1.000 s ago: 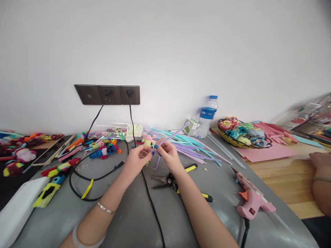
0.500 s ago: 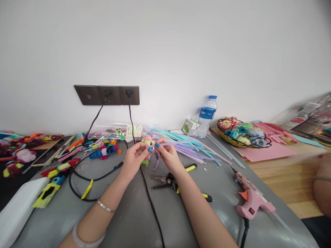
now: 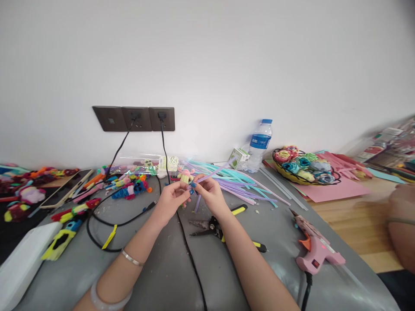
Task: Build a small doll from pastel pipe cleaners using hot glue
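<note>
Both of my hands meet at the middle of the grey table and pinch a purple pipe cleaner (image 3: 216, 169). My left hand (image 3: 172, 199) is closed on it, thumb against fingers. My right hand (image 3: 209, 194) grips it close beside, and one length sticks out up and to the right. Just behind the fingertips stands a small pink and yellow pipe-cleaner figure (image 3: 185, 175), its lower part covered by my hands. Beyond lie loose purple and turquoise pipe cleaners (image 3: 246, 183). Pliers (image 3: 212, 225) with black and yellow handles lie open under my right forearm.
A pink glue gun (image 3: 316, 248) lies at the right. Behind it are a basket of fabric flowers (image 3: 304, 166), a water bottle (image 3: 260, 144) and a small box (image 3: 239, 159). Black cables (image 3: 188, 250) cross the table. Finished pipe-cleaner pieces (image 3: 131, 190) crowd the left. Another person's arm (image 3: 403, 224) shows far right.
My hands have drawn closer together and slightly lower. The pipe cleaner's free end now points more steeply up to the right. The other person's arm has shifted a little inward.
</note>
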`<state>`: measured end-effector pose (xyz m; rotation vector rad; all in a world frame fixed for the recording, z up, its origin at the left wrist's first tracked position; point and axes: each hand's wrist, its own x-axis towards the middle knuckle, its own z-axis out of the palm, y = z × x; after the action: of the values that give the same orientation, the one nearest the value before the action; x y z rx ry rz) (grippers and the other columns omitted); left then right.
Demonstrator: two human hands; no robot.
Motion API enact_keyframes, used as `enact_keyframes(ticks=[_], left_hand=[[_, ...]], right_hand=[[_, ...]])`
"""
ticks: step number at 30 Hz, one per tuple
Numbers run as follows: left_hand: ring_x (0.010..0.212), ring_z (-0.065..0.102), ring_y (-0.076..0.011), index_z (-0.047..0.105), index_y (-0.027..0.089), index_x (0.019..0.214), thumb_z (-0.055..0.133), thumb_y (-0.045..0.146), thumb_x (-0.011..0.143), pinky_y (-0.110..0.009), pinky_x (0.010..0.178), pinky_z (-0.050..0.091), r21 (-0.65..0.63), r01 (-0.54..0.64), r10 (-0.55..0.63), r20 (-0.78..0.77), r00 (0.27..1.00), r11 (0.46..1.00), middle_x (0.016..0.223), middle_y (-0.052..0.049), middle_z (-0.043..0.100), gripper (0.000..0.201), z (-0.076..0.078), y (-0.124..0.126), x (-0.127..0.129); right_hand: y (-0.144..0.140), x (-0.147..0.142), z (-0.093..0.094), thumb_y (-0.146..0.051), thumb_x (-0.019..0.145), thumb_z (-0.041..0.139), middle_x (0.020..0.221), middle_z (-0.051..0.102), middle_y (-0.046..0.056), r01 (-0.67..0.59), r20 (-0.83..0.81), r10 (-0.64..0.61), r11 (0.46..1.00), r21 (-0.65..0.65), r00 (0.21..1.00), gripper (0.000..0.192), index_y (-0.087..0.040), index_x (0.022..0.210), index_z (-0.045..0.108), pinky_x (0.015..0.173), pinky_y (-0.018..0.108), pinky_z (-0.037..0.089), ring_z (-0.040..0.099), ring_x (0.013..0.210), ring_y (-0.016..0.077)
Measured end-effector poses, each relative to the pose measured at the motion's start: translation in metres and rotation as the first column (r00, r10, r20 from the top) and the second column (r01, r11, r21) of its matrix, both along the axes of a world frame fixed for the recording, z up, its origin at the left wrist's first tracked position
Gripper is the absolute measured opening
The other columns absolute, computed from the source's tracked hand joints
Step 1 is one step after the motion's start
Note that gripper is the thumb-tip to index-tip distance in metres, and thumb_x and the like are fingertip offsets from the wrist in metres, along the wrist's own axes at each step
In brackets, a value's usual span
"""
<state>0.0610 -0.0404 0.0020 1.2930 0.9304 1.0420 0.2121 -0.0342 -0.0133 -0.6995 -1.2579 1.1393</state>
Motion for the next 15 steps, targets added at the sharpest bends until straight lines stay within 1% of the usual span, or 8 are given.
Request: enact_keyframes(ticks=[6, 10, 13, 15], left_hand=[[0.053, 0.055, -0.0113, 0.058, 0.018, 0.073, 0.074, 0.033, 0.069, -0.022, 0.048, 0.042, -0.027, 0.035, -0.037, -0.082, 0.996, 0.999, 0.058, 0.004, 0.056, 0.023, 0.0013, -0.0011, 0.0012], [0.051, 0.052, -0.0103, 0.05, 0.019, 0.067, 0.073, 0.032, 0.069, -0.021, 0.048, 0.039, -0.053, 0.056, -0.062, -0.106, 0.992, 0.997, 0.054, 0.005, 0.053, 0.026, -0.0009, -0.0011, 0.0007], [0.051, 0.051, -0.0095, 0.05, 0.018, 0.068, 0.073, 0.033, 0.071, -0.021, 0.049, 0.039, -0.061, 0.068, -0.073, -0.069, 0.995, 0.996, 0.054, 0.005, 0.054, 0.027, -0.0017, -0.0013, 0.0007], [0.052, 0.051, -0.0087, 0.051, 0.018, 0.069, 0.074, 0.035, 0.072, -0.021, 0.051, 0.04, -0.073, 0.081, -0.082, -0.005, 0.997, 0.994, 0.057, 0.004, 0.056, 0.029, -0.0011, -0.0016, 0.0008]], right_hand=[[-0.0014, -0.0006, -0.0001, -0.049, 0.079, 0.077, 0.072, 0.061, 0.0, -0.001, 0.013, 0.001, 1.0, 0.026, 1.0, 0.031, -0.021, 0.08, 0.063, 0.065, 0.029, 0.047, 0.054, 0.066, 0.0149], [-0.001, -0.0012, -0.0018, -0.048, 0.079, 0.077, 0.073, 0.061, 0.0, -0.009, 0.031, 0.007, 0.999, 0.047, 0.999, 0.031, -0.021, 0.077, 0.062, 0.067, 0.029, 0.048, 0.055, 0.068, 0.0152], [0.0004, -0.0009, -0.0037, -0.049, 0.079, 0.077, 0.073, 0.061, 0.0, 0.026, 0.026, -0.027, 0.998, 0.055, 0.999, 0.031, -0.022, 0.08, 0.063, 0.068, 0.03, 0.048, 0.055, 0.068, 0.0158], [0.0014, -0.0001, -0.0049, -0.05, 0.078, 0.077, 0.075, 0.061, 0.0, 0.061, 0.006, -0.061, 0.997, 0.052, 0.998, 0.031, -0.022, 0.082, 0.063, 0.068, 0.03, 0.048, 0.056, 0.07, 0.0163]])
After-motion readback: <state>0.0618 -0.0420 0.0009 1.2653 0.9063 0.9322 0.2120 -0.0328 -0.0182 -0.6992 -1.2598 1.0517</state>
